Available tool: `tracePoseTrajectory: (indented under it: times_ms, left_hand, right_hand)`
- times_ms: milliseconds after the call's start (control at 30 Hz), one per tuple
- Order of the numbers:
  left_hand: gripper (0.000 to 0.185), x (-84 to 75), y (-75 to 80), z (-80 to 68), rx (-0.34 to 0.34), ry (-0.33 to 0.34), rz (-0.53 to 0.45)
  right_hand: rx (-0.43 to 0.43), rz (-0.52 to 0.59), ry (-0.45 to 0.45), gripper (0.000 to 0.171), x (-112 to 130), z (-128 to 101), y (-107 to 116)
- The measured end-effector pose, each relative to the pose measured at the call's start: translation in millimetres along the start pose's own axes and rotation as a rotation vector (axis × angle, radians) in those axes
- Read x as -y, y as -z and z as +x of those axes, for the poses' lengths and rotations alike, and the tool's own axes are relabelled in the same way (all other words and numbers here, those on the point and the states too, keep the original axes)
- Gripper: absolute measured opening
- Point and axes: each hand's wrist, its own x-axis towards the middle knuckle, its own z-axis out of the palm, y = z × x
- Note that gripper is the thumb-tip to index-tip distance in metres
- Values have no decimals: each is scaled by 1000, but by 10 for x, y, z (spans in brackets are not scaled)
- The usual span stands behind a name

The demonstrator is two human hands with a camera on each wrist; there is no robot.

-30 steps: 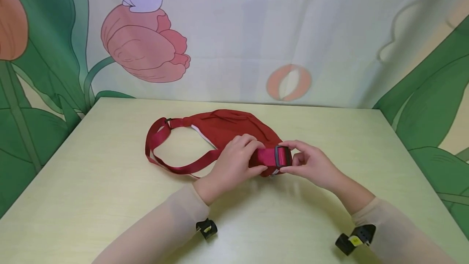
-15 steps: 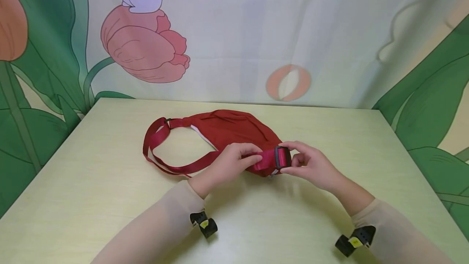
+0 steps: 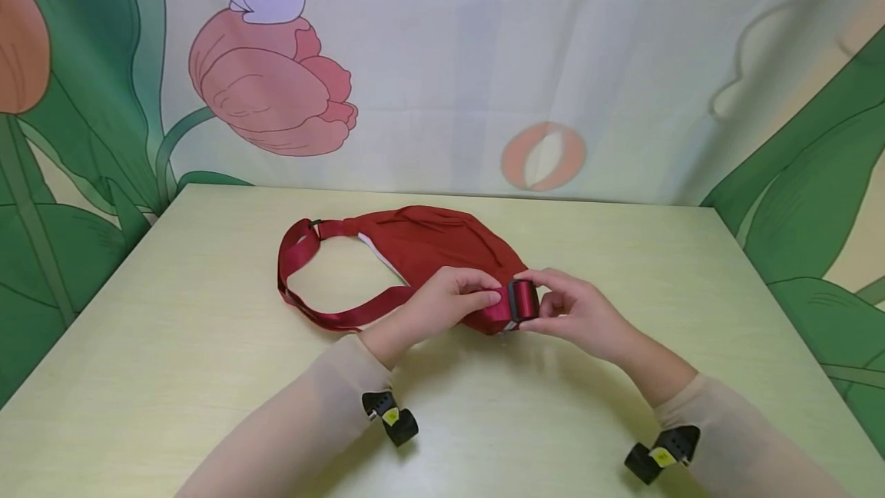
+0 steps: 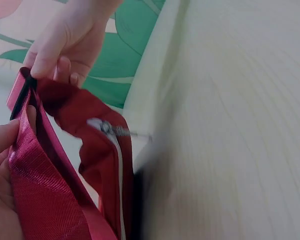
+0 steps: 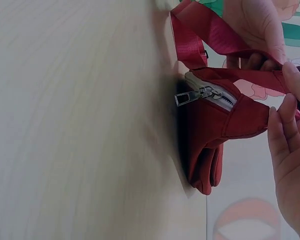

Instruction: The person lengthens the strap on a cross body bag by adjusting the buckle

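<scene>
A red waist bag (image 3: 442,240) lies on the table, its dark red strap (image 3: 366,312) looping out to the left and back over the bag's right end. My left hand (image 3: 435,298) pinches this strap between thumb and fingers, close to a black strap buckle (image 3: 523,300). At the buckle's right side, my right hand (image 3: 588,313) grips its edges with thumb and forefinger. The webbing passes through the buckle, seen edge-on in the left wrist view. A silver zipper pull (image 5: 187,97) hangs from the bag's white zipper, below the hands.
The pale wooden table (image 3: 207,375) reaches back to a printed curtain (image 3: 429,83) with flowers and leaves. A small black strap adjuster (image 3: 316,226) sits at the bag's far left end. Black wrist cameras are worn on both sleeves.
My left hand has drawn its thumb and fingers together on the strap and moved up beside the buckle. The buckle and right hand have shifted slightly left; the strap loop moved a little.
</scene>
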Motion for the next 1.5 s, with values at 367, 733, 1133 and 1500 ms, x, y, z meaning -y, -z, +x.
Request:
tracePoseTrajectory:
  times_ms: [367, 733, 1133, 1500]
  left_hand:
    - [16, -64, -82, -7, -41, -38, 61]
    - [14, -24, -33, -159, -100, -76, 324]
    - [11, -85, 22, -97, -14, -73, 235]
    - [10, -134, -30, -57, -22, -83, 225]
  right_hand:
    - [-9, -20, 10, 54, 59, -12, -19]
    - [-55, -9, -41, 52, 40, -34, 50]
    - [-12, 16, -33, 55, 39, -26, 16]
    - [18, 16, 37, 50, 35, -26, -12]
